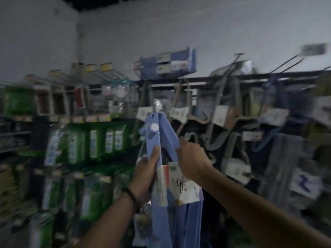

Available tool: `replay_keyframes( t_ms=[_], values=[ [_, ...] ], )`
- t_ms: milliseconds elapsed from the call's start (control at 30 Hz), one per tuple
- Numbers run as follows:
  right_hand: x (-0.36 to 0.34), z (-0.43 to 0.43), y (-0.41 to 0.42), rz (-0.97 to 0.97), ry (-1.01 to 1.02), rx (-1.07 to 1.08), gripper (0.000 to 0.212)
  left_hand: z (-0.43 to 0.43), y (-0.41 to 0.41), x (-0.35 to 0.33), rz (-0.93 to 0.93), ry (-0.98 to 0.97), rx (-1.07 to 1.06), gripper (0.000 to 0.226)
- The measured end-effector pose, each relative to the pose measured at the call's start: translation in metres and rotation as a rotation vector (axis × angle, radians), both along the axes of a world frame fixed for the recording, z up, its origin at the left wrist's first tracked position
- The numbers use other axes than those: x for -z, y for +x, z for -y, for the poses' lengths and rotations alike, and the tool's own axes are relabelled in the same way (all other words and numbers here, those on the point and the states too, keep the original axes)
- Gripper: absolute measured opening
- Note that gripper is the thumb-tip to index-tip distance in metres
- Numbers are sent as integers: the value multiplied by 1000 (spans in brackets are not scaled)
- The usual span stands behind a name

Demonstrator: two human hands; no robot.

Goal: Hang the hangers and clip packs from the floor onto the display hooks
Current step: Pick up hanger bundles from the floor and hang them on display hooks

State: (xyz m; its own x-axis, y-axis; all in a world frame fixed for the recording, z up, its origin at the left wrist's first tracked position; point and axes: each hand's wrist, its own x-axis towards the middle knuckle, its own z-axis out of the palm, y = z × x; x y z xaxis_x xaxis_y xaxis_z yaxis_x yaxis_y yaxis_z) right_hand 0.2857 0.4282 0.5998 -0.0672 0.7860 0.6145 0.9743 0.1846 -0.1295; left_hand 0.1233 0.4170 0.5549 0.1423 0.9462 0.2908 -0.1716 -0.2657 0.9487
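Note:
A pack of light blue plastic hangers (157, 140) with a white paper label (179, 187) is held upright in front of me, its top end raised toward the display. My left hand (145, 169) grips the left arm of the pack, thumb pressed on it. My right hand (192, 158) pinches the right arm of the same pack just above the label. Behind the pack, grey and beige hangers (220, 122) hang on the display hooks (193, 85). The whole view is blurred by motion.
Green packaged goods (100, 140) fill hooks on the left wall rack. Blue and white boxes (170, 63) sit on top of the display. More grey hanger packs with white labels (290, 158) hang at the right. Long bare hooks (286, 63) stick out at upper right.

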Motion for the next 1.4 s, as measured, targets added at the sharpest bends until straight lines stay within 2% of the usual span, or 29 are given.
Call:
replay_keyframes(
  t_ms=[67,133,233,300,367,533,667,733,800,967,1067,1233,1400],
  values=[
    [-14,2,43,63,-24,86,30,-8,42,-21,-41,12,30,70],
    [-28,8,89,16,-14,103,29,-17,81,-37,-24,62,72,57],
    [-43,24,146,-68,78,124,24,-19,135,-60,57,176,167,15],
    [-53,32,181,-53,125,156,24,-29,167,-73,35,231,137,27],
    [-67,34,206,-55,134,146,19,-42,182,-83,-29,250,42,29],
    [-102,40,281,102,235,239,29,-78,233,-105,-332,471,-69,38],
    [-128,47,324,179,267,381,47,-85,259,-129,-600,685,-117,29],
    [-140,56,340,190,277,423,48,-96,266,-139,-699,758,-115,26],
    [-150,67,352,186,286,457,39,-106,273,-148,-769,795,-119,27],
    [-167,78,388,106,298,527,36,-129,286,-163,-659,832,-84,45],
    [-176,73,407,89,221,588,33,-129,296,-165,-592,891,12,44],
    [-189,31,431,169,136,604,36,-122,322,-171,-667,947,102,43],
    [-218,-14,453,94,150,594,42,-125,353,-200,-742,959,119,36]
  ],
)
